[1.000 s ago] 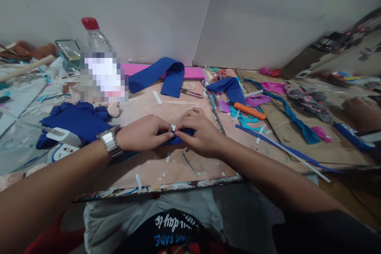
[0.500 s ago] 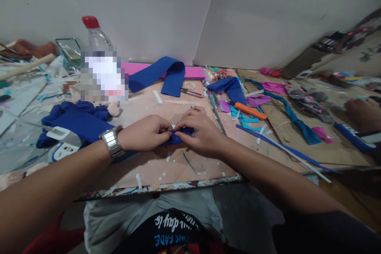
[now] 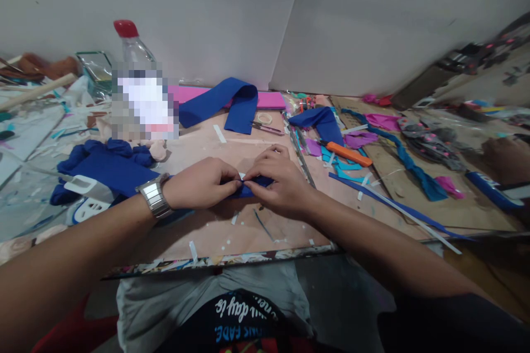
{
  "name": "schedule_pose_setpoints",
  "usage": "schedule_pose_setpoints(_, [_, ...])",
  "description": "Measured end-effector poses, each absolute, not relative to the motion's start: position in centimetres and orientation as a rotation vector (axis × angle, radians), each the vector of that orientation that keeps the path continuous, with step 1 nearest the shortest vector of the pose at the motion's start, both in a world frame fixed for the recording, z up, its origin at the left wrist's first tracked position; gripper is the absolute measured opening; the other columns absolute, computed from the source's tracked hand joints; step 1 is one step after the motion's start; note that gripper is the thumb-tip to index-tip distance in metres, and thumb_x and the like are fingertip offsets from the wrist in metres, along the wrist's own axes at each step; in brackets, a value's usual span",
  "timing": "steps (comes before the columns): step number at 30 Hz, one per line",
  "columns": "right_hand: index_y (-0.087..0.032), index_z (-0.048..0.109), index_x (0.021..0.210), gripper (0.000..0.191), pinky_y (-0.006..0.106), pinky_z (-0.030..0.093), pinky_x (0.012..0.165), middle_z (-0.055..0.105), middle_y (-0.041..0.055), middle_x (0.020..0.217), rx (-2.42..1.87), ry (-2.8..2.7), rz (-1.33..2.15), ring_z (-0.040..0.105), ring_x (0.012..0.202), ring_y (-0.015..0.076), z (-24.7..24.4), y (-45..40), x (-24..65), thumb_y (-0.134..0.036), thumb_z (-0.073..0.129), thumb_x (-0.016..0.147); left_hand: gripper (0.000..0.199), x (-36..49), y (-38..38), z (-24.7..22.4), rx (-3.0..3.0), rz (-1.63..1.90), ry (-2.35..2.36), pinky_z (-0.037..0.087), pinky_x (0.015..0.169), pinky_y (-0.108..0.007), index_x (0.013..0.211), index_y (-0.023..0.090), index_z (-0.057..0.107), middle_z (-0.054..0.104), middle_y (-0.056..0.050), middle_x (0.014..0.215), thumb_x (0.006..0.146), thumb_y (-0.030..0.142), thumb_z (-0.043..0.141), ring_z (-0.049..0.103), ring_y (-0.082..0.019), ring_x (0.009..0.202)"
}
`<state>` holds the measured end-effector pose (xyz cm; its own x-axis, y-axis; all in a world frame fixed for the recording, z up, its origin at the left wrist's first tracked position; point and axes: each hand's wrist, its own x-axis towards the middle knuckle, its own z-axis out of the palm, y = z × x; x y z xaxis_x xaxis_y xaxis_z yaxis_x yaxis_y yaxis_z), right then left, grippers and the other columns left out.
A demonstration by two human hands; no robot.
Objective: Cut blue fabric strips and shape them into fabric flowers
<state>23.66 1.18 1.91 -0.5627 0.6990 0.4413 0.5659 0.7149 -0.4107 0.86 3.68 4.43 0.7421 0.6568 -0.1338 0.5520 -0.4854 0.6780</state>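
A small piece of blue fabric (image 3: 244, 192) is pinched between my two hands, low over the middle of the table. My left hand (image 3: 207, 182), with a silver watch at the wrist, grips its left part between thumb and fingers. My right hand (image 3: 278, 181) holds it from the right, thumb and fingertips pressed on the cloth. The fingertips of both hands nearly meet, and a small white bit shows just behind them. My fingers hide much of the fabric. Left of my hands lies a gathered blue cloth (image 3: 111, 168), partly under a white plastic tool (image 3: 90, 190).
Behind my hands lie a folded blue strip (image 3: 240, 105), scissors (image 3: 267, 128) and a tape roll (image 3: 264, 118). An orange cutter (image 3: 348, 154) and fabric scraps are to the right. A red-capped bottle (image 3: 126, 29) stands back left. Another person's hand (image 3: 507, 159) is far right.
Both hands stay in place, with the blue fabric still pinched. My fingers have shifted slightly, and the fabric between them looks flatter. The view has hardly moved.
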Motion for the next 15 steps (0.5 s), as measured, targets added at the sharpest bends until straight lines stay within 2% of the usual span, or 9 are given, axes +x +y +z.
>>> schedule_pose_setpoints(6, [-0.027, 0.074, 0.096, 0.008, 0.049, 0.026, 0.112, 0.076, -0.001, 0.087, -0.956, -2.354, 0.235, 0.066, 0.092, 0.0208, 2.11, 1.0, 23.78, -0.028, 0.067, 0.095, 0.028, 0.85, 3.74, 4.34, 2.134, 0.217, 0.934, 0.032, 0.056, -0.026, 0.073, 0.016, 0.066, 0.06, 0.001, 0.062, 0.092, 0.031, 0.052, 0.05, -0.012, 0.057])
schedule_pose_setpoints(12, [-0.027, 0.074, 0.093, 0.011, 0.05, 0.027, 0.11, 0.076, -0.0003, 0.087, -0.905, -2.385, 0.158, 0.066, 0.095, 0.0213, 2.38, 0.81, 23.79, -0.029, 0.064, 0.098, 0.023, 0.84, 3.94, 4.16, 2.02, 0.202, 0.923, 0.036, 0.058, -0.026, 0.078, 0.016, 0.07, 0.066, -0.001, 0.067, 0.087, 0.026, 0.052, 0.055, -0.013, 0.061])
schedule_pose_setpoints(15, [-0.027, 0.075, 0.093, 0.012, 0.051, 0.028, 0.109, 0.076, 0.0002, 0.088, -0.887, -2.392, 0.147, 0.065, 0.095, 0.0215, 2.34, 0.8, 23.81, -0.029, 0.064, 0.098, 0.027, 0.82, 3.94, 4.11, 1.986, 0.211, 0.925, 0.038, 0.06, -0.026, 0.078, 0.015, 0.07, 0.066, -0.001, 0.068, 0.089, 0.028, 0.05, 0.054, -0.013, 0.062])
